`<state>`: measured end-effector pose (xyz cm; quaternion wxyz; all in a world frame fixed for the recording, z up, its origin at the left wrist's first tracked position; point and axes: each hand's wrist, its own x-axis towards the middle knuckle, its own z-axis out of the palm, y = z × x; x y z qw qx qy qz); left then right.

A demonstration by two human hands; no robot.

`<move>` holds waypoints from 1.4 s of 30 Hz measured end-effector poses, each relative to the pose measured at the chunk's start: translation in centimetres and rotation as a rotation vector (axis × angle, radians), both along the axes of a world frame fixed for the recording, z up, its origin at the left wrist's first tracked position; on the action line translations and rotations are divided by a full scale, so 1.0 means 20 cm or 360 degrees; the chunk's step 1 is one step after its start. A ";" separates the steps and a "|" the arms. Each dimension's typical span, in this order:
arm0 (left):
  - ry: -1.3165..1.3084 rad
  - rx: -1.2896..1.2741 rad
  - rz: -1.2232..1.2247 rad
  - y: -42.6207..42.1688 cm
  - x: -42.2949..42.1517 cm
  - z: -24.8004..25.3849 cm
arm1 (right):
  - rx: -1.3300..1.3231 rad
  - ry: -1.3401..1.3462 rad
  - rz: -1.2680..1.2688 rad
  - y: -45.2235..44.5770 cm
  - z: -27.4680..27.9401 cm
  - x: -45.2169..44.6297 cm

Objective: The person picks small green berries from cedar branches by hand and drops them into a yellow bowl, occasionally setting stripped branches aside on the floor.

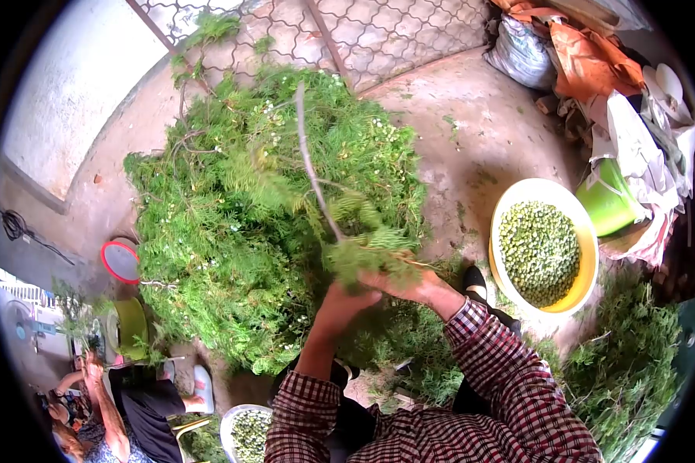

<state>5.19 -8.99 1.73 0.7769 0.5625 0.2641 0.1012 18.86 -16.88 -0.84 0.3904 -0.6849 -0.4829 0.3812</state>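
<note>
Both my hands are together in front of me at the near edge of a large heap of green evergreen branches (232,224). My right hand (405,285) is closed around the cut end of a leafy evergreen branch (310,166), whose bare grey stem rises away over the heap. Close beside it, my left hand (351,299) is closed on the foliage at the branch's lower end. Its fingertips are partly hidden and smeared by motion. To the right stands a yellow basin (499,255) with small round green cones in it.
A second basin (228,434) of cones sits at the bottom. Stripped sprigs (622,359) lie at lower right. Sacks (521,54) and a green bucket (606,204) line the right wall. At lower left, another person's hands (93,370) hold a sprig beside a green container (131,328).
</note>
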 end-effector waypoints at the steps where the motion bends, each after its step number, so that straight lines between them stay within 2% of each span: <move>1: 0.0022 -0.0074 0.0071 0.00 0.00 0.01 | -0.0010 -0.0003 0.0041 -0.01 0.06 0.01; 4: 0.0086 -0.0292 0.0289 0.00 0.00 0.04 | 0.0243 0.0451 0.0021 -0.03 0.21 0.05; 5: 0.0005 -0.0404 0.0293 0.02 -0.01 0.05 | 0.0406 0.0519 -0.0218 -0.02 0.21 0.04; 8: 0.0027 -0.0645 0.0561 0.03 -0.01 0.12 | 0.0284 0.0784 -0.0526 -0.08 0.27 0.11; 9: 0.0046 -0.0810 0.0768 0.03 0.00 0.13 | 0.0397 0.0822 -0.0617 -0.09 0.27 0.12; 10: -0.0017 -0.0782 0.0795 0.06 -0.01 0.10 | 0.0462 0.0930 -0.0691 -0.11 0.27 0.13; 12: -0.0142 -0.0726 0.0852 0.16 -0.06 0.03 | 0.0456 0.0796 -0.0697 -0.14 0.24 0.16; 16: -0.0398 -0.0899 0.0742 0.31 -0.16 -0.01 | 0.0360 0.0640 -0.0436 -0.20 0.25 0.12; 17: -0.0416 -0.0847 0.1003 0.29 -0.14 0.06 | 0.0409 0.0553 -0.0407 -0.20 0.25 0.10; 20: -0.0474 -0.0816 0.1140 0.32 -0.16 0.11 | 0.0531 0.0201 -0.0355 -0.17 0.26 0.05; 26: -0.0390 -0.0768 0.1029 0.33 -0.17 0.10 | 0.0927 -0.0096 -0.0294 -0.09 0.22 -0.04; 33: -0.0388 -0.0747 0.1006 0.29 -0.14 0.08 | 0.0844 -0.0813 -0.0345 -0.04 0.15 -0.07; 36: -0.0349 -0.0750 0.0966 0.30 -0.15 0.08 | 0.1012 -0.0727 -0.0302 -0.04 0.14 -0.07; 39: -0.0363 -0.0747 0.1028 0.32 -0.16 0.09 | 0.0822 -0.0298 -0.0147 -0.07 0.16 -0.07; 42: -0.0397 -0.0847 0.1217 0.36 -0.18 0.11 | 0.0586 0.0415 -0.0037 -0.09 0.15 -0.09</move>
